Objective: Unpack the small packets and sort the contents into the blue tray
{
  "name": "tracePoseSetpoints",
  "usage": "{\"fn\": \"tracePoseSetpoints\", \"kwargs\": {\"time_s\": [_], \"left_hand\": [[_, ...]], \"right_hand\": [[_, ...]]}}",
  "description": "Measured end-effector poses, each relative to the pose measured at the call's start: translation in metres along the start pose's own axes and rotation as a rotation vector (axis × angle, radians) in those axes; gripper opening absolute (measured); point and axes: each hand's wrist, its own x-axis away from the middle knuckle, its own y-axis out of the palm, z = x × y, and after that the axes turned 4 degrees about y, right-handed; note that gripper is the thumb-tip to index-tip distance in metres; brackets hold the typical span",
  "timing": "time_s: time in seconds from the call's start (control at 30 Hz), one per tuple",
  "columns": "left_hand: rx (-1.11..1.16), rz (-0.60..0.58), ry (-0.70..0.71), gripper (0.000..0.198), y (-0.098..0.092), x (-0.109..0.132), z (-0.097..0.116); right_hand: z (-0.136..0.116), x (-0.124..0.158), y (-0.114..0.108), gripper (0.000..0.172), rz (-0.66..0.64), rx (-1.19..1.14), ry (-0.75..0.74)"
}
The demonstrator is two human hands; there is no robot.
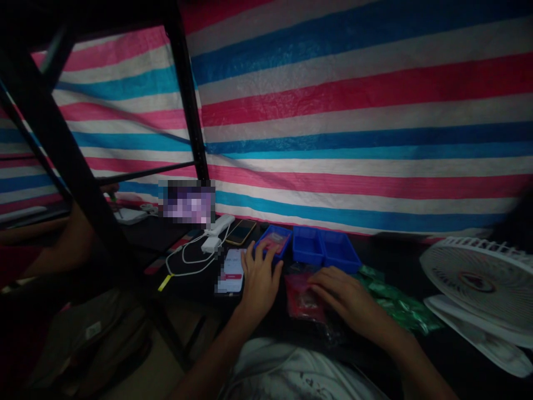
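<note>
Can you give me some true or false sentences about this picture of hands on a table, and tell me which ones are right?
1. The left hand is next to a blue plastic tray. True.
2. The right hand is holding a white desk fan. False: it is by a red packet, and the fan lies apart, off to its right.
3. The phone beside the left hand has a dark screen. False: its screen is lit, white and red.
4. The green packets lie to the right of the right hand. True.
5. A pink, blue and white striped tarp hangs behind the table. True.
</note>
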Motion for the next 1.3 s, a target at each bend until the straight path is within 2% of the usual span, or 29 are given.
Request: {"fn": "tracePoseSetpoints", "kwargs": {"time_s": [0.13, 0.27, 0.43, 0.5, 0.63, 0.77, 0.87, 0.93, 1.1, 1.2, 1.3], "left_hand": [[0.196, 0.011, 0.097, 0.029, -0.010, -0.004, 0.007], [0.419, -0.086, 0.143, 0.029, -0.015, -0.007, 0.010], [0.484, -0.084, 0.108, 0.032, -0.010, -0.012, 0.012], [0.525, -0.112, 0.042, 0.036, -0.005, -0.013, 0.013], [0.643, -0.193, -0.094, 0.030, 0.001, -0.014, 0.014], [0.967, -0.252, -0.233, 0.025, 0.006, -0.021, 0.015], [1.173, -0.285, -0.405, 0.035, 0.010, -0.023, 0.014], [1.217, -0.273, -0.446, 0.040, 0.011, -0.022, 0.013], [1.185, -0.253, -0.461, 0.044, 0.009, -0.010, 0.005], [1.131, -0.307, -0.435, 0.036, 0.008, -0.004, 0.001], [1.059, -0.301, -0.344, 0.026, 0.008, -0.002, 0.000]], "right_hand": [[0.006, -0.020, -0.011, 0.026, 0.048, -0.002, -0.036], [0.018, -0.046, -0.019, 0.023, 0.022, 0.072, -0.118], [0.035, -0.063, -0.016, 0.024, 0.003, 0.154, -0.170], [0.040, -0.062, -0.013, 0.025, 0.056, 0.113, -0.172], [0.042, -0.054, -0.010, 0.025, 0.246, -0.140, -0.019], [0.041, -0.053, -0.006, 0.030, 0.279, -0.541, 0.231], [0.044, -0.056, 0.003, 0.039, 0.215, -0.793, 0.363], [0.047, -0.056, 0.009, 0.040, 0.140, -0.863, 0.388], [0.051, -0.053, 0.023, 0.047, -0.052, -0.848, 0.387], [0.051, -0.051, 0.026, 0.044, -0.033, -0.889, 0.355], [0.050, -0.051, 0.027, 0.042, 0.000, -0.910, 0.321]]}}
